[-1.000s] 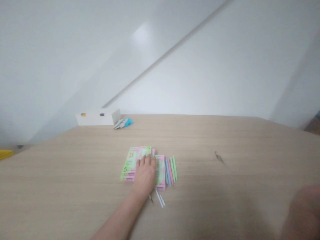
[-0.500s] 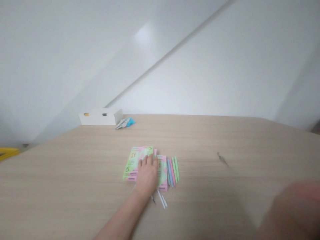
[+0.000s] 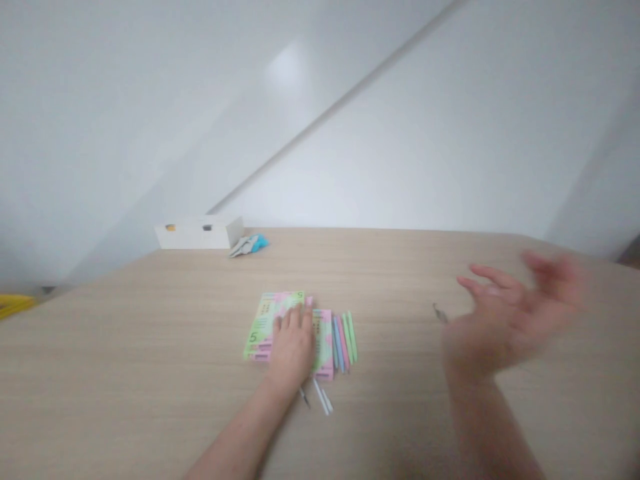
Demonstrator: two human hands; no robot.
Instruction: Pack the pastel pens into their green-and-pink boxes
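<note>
My left hand (image 3: pixel 293 343) lies palm down on pink and green booklets marked with a 5, its fingers stretched out and flat. One stack of booklets (image 3: pixel 264 323) shows to its left, and another booklet (image 3: pixel 324 350) peeks out on its right. Right beside that booklet, several slim pens (image 3: pixel 345 340) in blue, pink and green lie side by side. Thin white sticks (image 3: pixel 323 397) rest below the wrist. My right hand (image 3: pixel 500 323) is raised above the table at the right, blurred by motion, with fingers apart and nothing visible in them.
A small dark, thin object (image 3: pixel 440 312) lies on the wooden table (image 3: pixel 380 267), partly behind my right hand. At the back left stand a white box (image 3: pixel 193 236) and a crumpled grey and blue item (image 3: pixel 250 245). Something yellow (image 3: pixel 15 305) shows past the left edge.
My right hand has come up from the lower right corner, moving up and inward with its fingers spread. The left hand stays on the booklets.
</note>
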